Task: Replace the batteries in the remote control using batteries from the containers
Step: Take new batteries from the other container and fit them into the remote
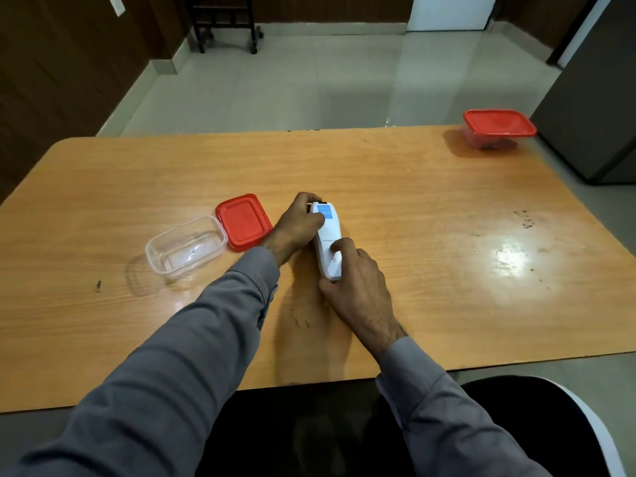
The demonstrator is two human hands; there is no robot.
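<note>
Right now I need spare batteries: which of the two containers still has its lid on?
The far-right container, near the table's far corner, carries its red lid. The clear container by the left hand is open.

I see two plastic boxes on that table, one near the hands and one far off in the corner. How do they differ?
The near box is open, its red lid lying beside it on the table; the far box is shut under its red lid. The near box looks empty; the far box holds something dark, too small to identify. The near box sits left of the hands; the far box stands at the far right corner. Both are clear, rectangular tubs.
</note>
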